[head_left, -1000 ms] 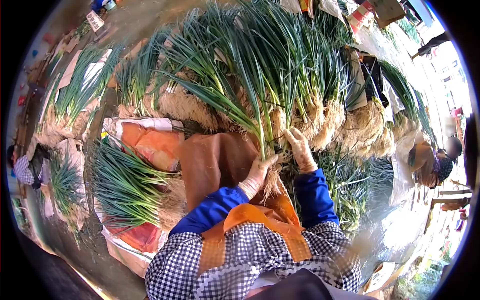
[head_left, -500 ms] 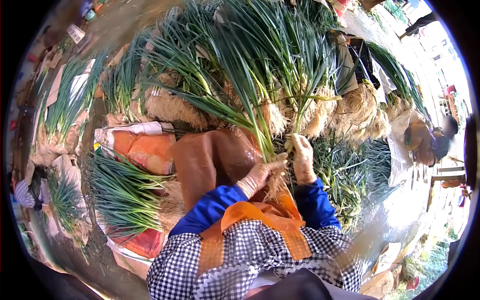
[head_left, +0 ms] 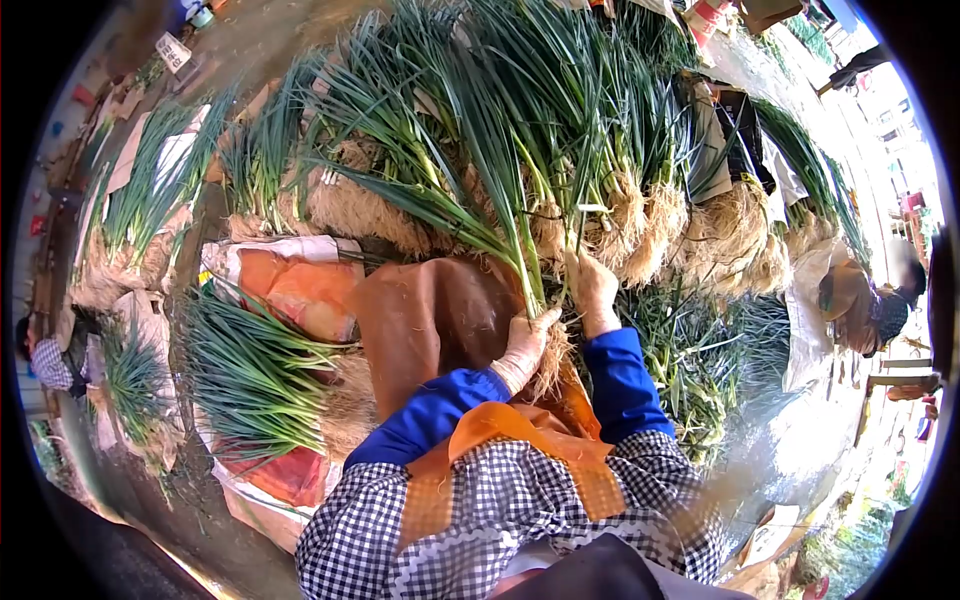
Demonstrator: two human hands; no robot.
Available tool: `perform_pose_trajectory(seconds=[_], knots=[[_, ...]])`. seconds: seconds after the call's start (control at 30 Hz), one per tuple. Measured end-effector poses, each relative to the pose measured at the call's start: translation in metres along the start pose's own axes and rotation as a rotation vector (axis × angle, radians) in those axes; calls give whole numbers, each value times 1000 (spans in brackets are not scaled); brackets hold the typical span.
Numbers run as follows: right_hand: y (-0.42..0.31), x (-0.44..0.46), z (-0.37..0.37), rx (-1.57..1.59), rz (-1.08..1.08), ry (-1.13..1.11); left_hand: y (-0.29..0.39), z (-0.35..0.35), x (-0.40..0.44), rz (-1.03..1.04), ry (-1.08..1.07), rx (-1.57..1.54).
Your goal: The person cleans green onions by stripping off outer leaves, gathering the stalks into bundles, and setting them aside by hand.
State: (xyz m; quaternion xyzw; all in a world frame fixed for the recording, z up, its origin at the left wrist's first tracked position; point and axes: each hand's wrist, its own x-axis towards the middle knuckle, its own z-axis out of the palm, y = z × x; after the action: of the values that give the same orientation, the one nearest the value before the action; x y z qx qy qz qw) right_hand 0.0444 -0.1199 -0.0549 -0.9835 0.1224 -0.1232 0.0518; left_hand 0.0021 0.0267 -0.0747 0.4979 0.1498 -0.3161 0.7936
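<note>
My left hand (head_left: 527,347) is closed around the lower stalks of a small bunch of green onions (head_left: 528,268). Its pale stringy roots (head_left: 550,368) hang below the fist, and the long leaves reach up over the pile ahead. Just to the right, my right hand (head_left: 594,290) pinches the pale lower part of a single green onion (head_left: 571,235); the fingertips are partly hidden. Both hands are above my lap, which a brown apron (head_left: 425,310) covers. Right beyond them lies a big heap of green onions (head_left: 480,100), roots toward me.
At my left, a rooted green onion stack (head_left: 255,375) lies beside an orange-and-white sack (head_left: 295,285). Loose leaf trimmings (head_left: 680,350) cover the ground at right. A black crate (head_left: 738,125) stands behind. Other people sit at far right (head_left: 870,300) and far left (head_left: 52,362).
My right hand has moved up and slightly left along the stalk, away from the left fist. The left hand keeps its hold, shifted slightly. The whole view has shifted a little.
</note>
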Motion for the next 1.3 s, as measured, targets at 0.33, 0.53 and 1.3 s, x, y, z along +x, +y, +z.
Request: perform_pose_trajectory(seconds=[0.33,0.53,1.3], knots=[[149,-146,-74,-42,290,-632,7,-1,1,40,-22,-34],[23,-45,-79,746,353,-533,27,-2,-16,-29,-170,-196],[85,-89,-87,71,275,-561,30,-10,-17,22,-119,-112]])
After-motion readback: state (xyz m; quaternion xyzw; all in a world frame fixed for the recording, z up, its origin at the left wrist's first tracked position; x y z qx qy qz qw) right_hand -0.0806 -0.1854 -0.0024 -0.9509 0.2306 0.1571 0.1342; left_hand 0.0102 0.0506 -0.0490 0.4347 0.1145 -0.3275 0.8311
